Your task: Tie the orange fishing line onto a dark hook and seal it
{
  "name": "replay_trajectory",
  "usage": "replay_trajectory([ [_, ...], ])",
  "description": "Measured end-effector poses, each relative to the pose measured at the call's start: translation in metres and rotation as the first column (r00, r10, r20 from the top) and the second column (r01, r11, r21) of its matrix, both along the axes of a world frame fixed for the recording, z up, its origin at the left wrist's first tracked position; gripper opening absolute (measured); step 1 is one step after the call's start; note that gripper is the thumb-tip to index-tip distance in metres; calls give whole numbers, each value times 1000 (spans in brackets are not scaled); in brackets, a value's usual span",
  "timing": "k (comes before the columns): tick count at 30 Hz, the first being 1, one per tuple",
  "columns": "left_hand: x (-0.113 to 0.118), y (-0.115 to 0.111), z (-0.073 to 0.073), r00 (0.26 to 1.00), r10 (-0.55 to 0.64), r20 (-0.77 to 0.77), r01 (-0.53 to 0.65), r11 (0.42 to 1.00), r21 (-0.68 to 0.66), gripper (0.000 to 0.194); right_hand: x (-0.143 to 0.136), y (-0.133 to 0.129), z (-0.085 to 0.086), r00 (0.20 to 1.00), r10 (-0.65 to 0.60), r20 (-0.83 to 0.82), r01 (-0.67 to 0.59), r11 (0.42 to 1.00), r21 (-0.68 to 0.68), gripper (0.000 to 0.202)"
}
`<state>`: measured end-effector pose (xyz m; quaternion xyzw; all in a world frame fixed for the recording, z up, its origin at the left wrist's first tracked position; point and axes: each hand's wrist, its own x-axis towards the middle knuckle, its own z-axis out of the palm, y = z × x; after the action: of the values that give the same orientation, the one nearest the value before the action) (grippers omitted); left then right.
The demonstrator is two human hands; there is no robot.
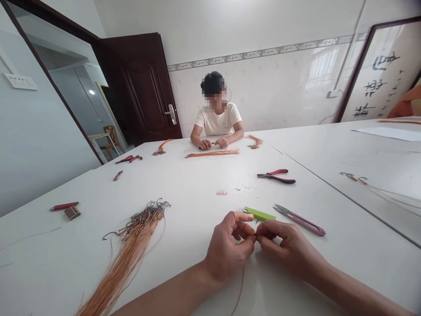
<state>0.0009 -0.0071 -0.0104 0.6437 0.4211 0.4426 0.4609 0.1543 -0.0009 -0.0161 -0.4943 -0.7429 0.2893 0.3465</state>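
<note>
Two hands meet over the white table (204,188), ours. Our left hand (228,250) is curled narrow, thumb and forefinger pinched on a thin orange line (241,285) that trails back from the pinch toward us. Our right hand (284,248) closes the same way, fingertips touching the left's at the pinch; whether a hook sits between them we cannot tell, too small.

Just beyond the fingertips lies a green lighter (259,214). Beside it, past the right hand, lie thread snips (299,219) with a pinkish handle. Farther out from the right hand lie red-handled pliers (276,176). Well off to the left of the left hand fans a bundle of orange lines with hooks (138,232), hooks at the far end.

Far left of the hands lie a red pen (64,206) and a small spool (72,213). Across the table a second person in a cream shirt (217,120) works with both hands low, loose orange strands (212,153) in front of them. Behind them stands a tiled white wall, with a dark wooden door (144,87) open at the left.
</note>
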Motion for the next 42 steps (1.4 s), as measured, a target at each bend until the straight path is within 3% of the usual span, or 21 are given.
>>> replay_trajectory([
  [9, 0, 0, 2, 997, -31, -71, 36, 997, 74, 31, -4, -3, 2, 999, -15, 39, 14, 1000, 26, 13],
  [17, 1, 1, 2, 999, -1, 33, 2, 1000, -25, 31, 1, -2, 4, 999, 32, 43, -35, 997, 73, 14],
  [23, -4, 10, 1, 986, 81, 148, -70, 995, -76, 30, 12, 6, 8, 995, -95, 25, 91, 987, 133, 14],
  [26, -5, 11, 1, 982, 86, 169, -71, 993, -91, 31, 12, 7, 8, 995, -97, 11, 95, 988, 125, 15],
  [35, -3, 11, -3, 992, -26, 122, 34, 997, -67, 27, 2, 4, 2, 999, 17, -51, -9, 988, 155, 16],
  [42, -4, 11, -1, 988, -93, 121, 105, 990, -99, 30, 5, 6, 3, 998, 47, 46, -56, 973, 224, 12],
])
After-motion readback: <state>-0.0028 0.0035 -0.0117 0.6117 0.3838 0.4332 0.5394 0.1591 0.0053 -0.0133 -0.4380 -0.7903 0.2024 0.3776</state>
